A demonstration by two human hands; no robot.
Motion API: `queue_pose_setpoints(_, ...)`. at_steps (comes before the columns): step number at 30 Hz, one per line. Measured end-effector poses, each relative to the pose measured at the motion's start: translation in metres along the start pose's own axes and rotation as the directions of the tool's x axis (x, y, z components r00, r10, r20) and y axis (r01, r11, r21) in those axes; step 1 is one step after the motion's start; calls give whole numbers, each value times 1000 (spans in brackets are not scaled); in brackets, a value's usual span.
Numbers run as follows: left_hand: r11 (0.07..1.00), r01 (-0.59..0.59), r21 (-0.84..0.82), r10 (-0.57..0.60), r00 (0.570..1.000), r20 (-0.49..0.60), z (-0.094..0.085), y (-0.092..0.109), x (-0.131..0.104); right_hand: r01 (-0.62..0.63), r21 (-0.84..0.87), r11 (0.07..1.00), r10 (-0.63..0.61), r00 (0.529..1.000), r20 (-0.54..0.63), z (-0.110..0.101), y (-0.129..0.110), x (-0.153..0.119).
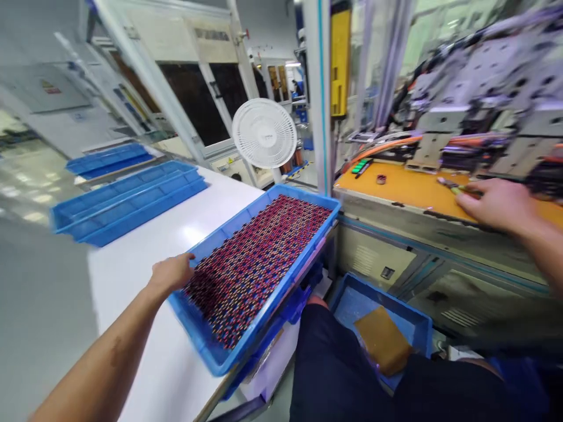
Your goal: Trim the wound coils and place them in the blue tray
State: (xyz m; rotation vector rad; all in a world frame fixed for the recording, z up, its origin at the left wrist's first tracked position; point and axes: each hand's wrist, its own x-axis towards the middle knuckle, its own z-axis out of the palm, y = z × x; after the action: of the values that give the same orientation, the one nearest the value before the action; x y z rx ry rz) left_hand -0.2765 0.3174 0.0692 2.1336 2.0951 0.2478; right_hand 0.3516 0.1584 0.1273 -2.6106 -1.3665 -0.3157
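My left hand (173,273) is closed over the left rim of a blue plastic tray (206,354), its fingertips inside. The tray rests on the white table and is filled with densely packed small red and dark parts (264,252) with pale spots; their kind I cannot make out. Over the orange bench top at the right, my right hand (499,202) is closed around the greenish handles of small pliers (449,185), whose jaws point left. Part of their handles is hidden by the fingers.
Blue trays (132,199) sit on the white table (193,225) at the left. A white fan (264,133) stands behind. Machinery (479,111) lines the orange bench (396,183). Below, a blue bin (424,331) holds a brown piece (382,340) near my legs.
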Motion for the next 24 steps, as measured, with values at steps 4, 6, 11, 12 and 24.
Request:
queue_pose_setpoints(4, 940, -333, -73, 324, 940, -106, -16, 115, 4, 48, 3, 999, -48, 999, -11, -3, -5, -9)
queue_pose_setpoints(6, 858, -490, -157, 468, 870, -157, -16, 190, 6, 41, -2, 999, -41, 999, -24, 0, -2, -8)
queue_pose_setpoints(11, 691, -610, -388, 587, 787, -190, 13, 359, 8, 44, 20, 999, -43, 999, -31, 2, 3, -10)
queue_pose_setpoints(12, 680, -593, -431, 578, 795, -183, 21, 382, 12, 48, 28, 998, -47, 998, -32, 2, 3, -11)
queue_pose_setpoints(24, 390, -498, -775, 556, 798, -233, 40, 437, 2, 48, 145, 988, -43, 998, -37, 6, 6, -10)
